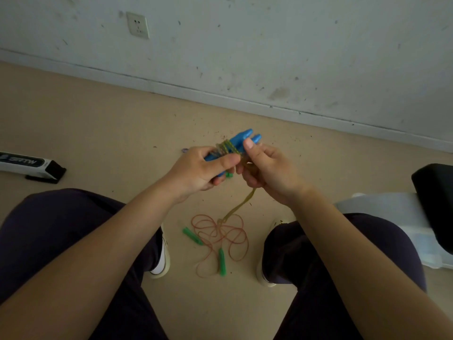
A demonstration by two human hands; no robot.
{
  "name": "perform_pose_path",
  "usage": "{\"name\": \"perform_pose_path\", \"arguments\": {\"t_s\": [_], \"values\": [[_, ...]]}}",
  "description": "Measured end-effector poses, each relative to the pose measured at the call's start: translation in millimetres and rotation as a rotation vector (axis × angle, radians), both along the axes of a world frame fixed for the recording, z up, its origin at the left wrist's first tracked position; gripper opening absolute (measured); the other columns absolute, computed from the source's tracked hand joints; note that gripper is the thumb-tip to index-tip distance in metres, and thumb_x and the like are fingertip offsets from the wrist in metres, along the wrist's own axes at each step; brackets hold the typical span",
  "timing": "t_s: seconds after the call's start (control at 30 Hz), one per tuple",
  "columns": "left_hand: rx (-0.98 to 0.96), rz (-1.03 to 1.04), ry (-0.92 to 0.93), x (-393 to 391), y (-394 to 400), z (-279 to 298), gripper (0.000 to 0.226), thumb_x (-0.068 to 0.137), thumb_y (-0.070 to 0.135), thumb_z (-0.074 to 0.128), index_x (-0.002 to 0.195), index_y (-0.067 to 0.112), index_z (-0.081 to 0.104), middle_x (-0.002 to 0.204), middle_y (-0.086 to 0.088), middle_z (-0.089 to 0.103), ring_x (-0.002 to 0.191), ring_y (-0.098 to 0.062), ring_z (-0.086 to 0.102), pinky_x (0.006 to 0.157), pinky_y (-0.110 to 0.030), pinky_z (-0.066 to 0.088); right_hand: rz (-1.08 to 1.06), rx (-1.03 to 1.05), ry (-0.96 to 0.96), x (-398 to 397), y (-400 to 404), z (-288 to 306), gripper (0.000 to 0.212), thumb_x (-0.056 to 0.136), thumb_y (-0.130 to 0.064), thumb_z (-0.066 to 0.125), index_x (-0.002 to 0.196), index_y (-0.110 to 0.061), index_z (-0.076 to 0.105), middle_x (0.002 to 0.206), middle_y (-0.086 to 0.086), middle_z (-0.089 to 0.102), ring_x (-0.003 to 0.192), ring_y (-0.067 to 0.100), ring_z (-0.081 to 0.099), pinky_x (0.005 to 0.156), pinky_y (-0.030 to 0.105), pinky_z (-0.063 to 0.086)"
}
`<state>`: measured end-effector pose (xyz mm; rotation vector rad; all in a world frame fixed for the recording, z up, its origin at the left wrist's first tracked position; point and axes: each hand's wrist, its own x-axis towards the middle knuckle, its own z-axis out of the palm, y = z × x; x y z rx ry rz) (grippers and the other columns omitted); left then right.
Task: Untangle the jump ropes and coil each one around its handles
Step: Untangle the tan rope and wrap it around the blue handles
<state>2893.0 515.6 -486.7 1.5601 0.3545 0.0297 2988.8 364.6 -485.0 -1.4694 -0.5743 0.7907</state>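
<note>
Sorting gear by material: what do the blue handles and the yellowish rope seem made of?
Blue handles: probably moulded plastic, smooth with a slight sheen. Yellowish rope: looks like flexible, slightly translucent vinyl or rubber cord, hanging limp; I cannot be certain.

Two blue handles point(241, 141), two green handles point(193, 236), two ropes, two hands point(203, 170).

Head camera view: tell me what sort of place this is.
Probably a bare indoor room, perhaps at home. A scuffed white wall carries a power socket, a baseboard meets a plain beige floor, and the seated person works over jump ropes lying on it.
</note>
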Motion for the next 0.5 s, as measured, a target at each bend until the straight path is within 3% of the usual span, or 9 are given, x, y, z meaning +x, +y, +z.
{"name": "perform_pose_path", "arguments": {"t_s": [0.17, 0.27, 0.37, 0.5], "values": [[0.024, 0.182, -0.016, 8, 3, -2, 0.029, 0.091, 0.031, 0.069, 0.078, 0.006, 0.061, 0.049, 0.001, 0.049, 0.035, -0.006, 0.039, 0.036, -0.016, 0.029, 0.031, -0.049, -0.067, -2, 1, -1, 0.023, 0.1, -0.012, 0.052, 0.12, -0.011, 0.064, 0.062, -0.001, 0.045, 0.05, 0.01, 0.034, 0.045, 0.021, 0.028], [0.046, 0.21, -0.012, 8, 1, -4, 0.031, 0.09, 0.032, 0.07, 0.081, 0.004, 0.063, 0.052, -0.004, 0.05, 0.035, -0.007, 0.039, 0.036, -0.016, 0.03, -0.016, -0.108, -0.127, -3, 3, 0, 0.02, 0.099, -0.006, 0.054, 0.111, -0.017, 0.065, 0.062, 0.001, 0.05, 0.046, 0.012, 0.038, 0.042, 0.02, 0.031], [-0.007, 0.274, -0.03, 9, 5, -5, 0.036, 0.089, 0.038, 0.07, 0.083, 0.003, 0.064, 0.051, -0.004, 0.05, 0.033, -0.007, 0.037, 0.035, -0.015, 0.028, -0.086, -0.164, -0.185, -4, 4, 0, 0.009, 0.098, -0.012, 0.056, 0.099, -0.008, 0.064, 0.06, 0.005, 0.053, 0.042, 0.015, 0.04, 0.04, 0.023, 0.032], [0.015, 0.356, -0.006, 10, 8, -10, 0.039, 0.088, 0.044, 0.071, 0.077, 0.007, 0.064, 0.049, -0.001, 0.051, 0.033, -0.008, 0.036, 0.035, -0.017, 0.028, -0.089, -0.214, -0.26, -8, 6, -2, 0.011, 0.095, -0.016, 0.062, 0.089, -0.007, 0.063, 0.055, 0.001, 0.053, 0.042, 0.01, 0.041, 0.042, 0.02, 0.035]]}}
